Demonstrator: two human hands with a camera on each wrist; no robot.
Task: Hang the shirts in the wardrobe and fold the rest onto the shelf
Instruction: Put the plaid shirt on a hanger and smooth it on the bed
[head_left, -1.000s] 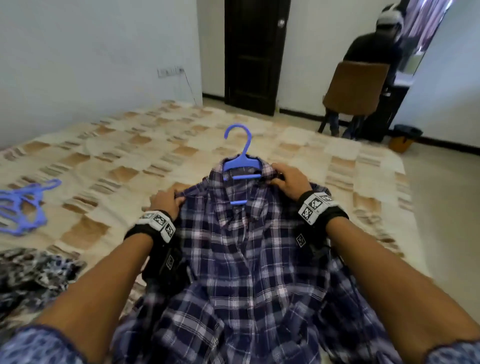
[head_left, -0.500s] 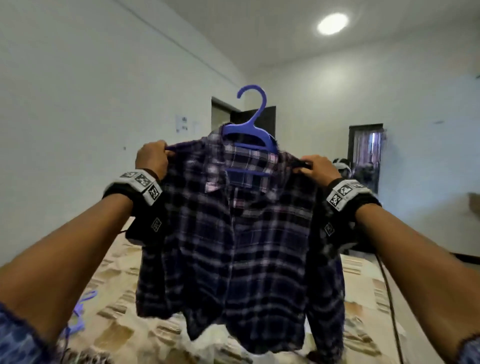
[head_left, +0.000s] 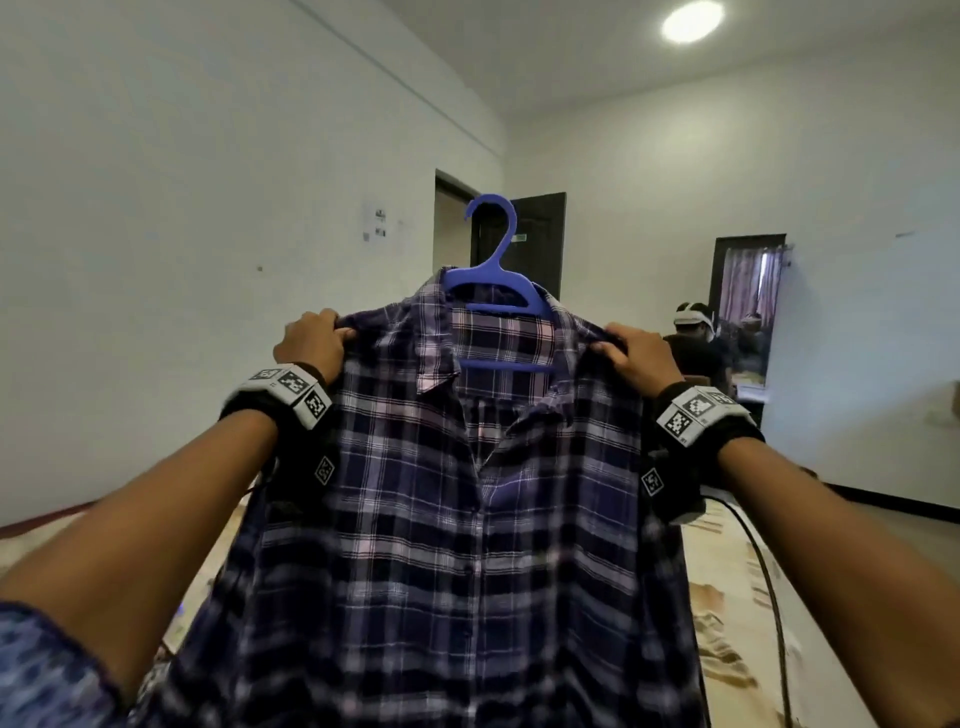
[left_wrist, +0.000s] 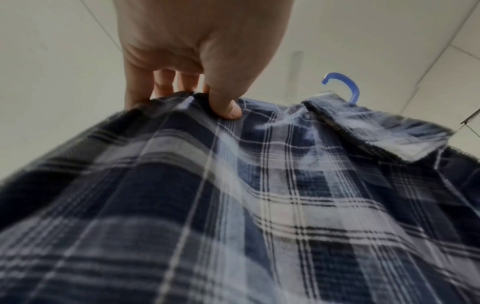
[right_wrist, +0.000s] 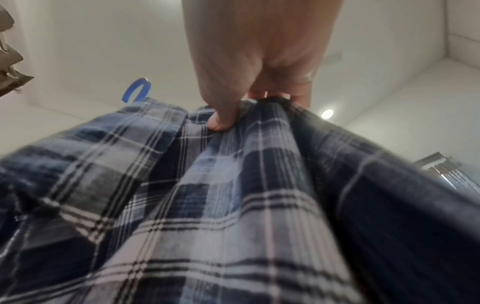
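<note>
Purple plaid shirt (head_left: 457, 499) hangs on the blue hanger (head_left: 496, 283), held up in the air in front of me, above the bed (head_left: 727, 597). My left hand (head_left: 310, 340) pinches the left shoulder seam, thumb in front. My right hand (head_left: 641, 356) pinches the right shoulder in the same way. I think the shirt's lower edge is free of the bed, but it is out of view.

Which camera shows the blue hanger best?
The head view: the blue hanger shows there with its hook, its sloping arms and a crossbar inside the plaid shirt collar. The left wrist view and the right wrist view each catch only its hook poking above the fabric.
</note>
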